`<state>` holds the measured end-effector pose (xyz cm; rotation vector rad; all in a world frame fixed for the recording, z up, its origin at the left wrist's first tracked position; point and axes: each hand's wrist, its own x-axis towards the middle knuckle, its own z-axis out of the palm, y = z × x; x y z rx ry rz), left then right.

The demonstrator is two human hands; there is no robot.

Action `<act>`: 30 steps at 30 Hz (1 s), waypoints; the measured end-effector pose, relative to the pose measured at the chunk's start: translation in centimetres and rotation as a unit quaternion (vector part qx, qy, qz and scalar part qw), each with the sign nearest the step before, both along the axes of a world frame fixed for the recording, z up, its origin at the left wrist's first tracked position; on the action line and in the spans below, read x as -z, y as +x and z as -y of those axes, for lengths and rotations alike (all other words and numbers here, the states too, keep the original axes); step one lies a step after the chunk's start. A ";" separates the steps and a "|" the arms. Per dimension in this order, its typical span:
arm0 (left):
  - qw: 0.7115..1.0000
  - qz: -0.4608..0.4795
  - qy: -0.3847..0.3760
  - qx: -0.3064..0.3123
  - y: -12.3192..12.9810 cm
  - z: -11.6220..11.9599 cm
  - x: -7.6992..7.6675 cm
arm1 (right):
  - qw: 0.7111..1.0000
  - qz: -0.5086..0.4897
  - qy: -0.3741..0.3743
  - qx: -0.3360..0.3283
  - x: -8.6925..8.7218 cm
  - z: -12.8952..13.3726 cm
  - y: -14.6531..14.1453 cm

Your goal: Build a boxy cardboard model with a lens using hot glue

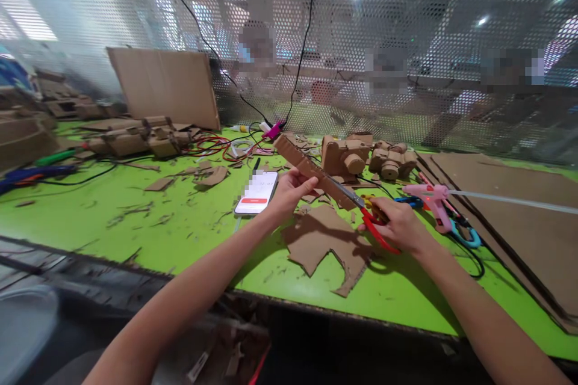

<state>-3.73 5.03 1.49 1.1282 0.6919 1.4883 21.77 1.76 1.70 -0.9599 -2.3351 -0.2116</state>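
Note:
My left hand point(292, 191) is closed on a long, narrow cardboard strip point(295, 155), which slants from upper left to lower right above the table. In my right hand point(398, 224) are red-handled scissors point(376, 230), their blades lying along the strip's lower right part. Whether the blades are parted I cannot tell. Below both hands an irregular cut cardboard scrap point(318, 237) lies on the green table point(149, 234). A phone point(256, 192) with a lit screen rests left of my left hand. Just behind the strip stands a cardboard camera model point(345, 157).
Right of my right hand sits a pink glue gun point(431, 195) beside large cardboard sheets point(510, 210). Another cardboard model point(392, 159) stands behind. Cables point(212, 147), scraps point(212, 175) and cardboard pieces point(126, 139) cover the left and back. A perforated metal screen point(280, 30) borders the table.

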 end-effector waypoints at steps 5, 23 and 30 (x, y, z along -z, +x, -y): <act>1.000 -0.007 0.000 0.001 -0.2 0.0 -0.1 | 1.000 -0.004 0.004 0.008 0.4 -0.1 0.0; 0.999 -0.036 0.003 0.019 -0.2 0.2 0.7 | 0.999 0.028 0.007 0.031 0.3 0.8 -0.8; 0.997 -0.063 0.010 0.041 0.0 0.4 0.8 | 0.999 0.017 0.001 0.044 0.3 0.9 -0.8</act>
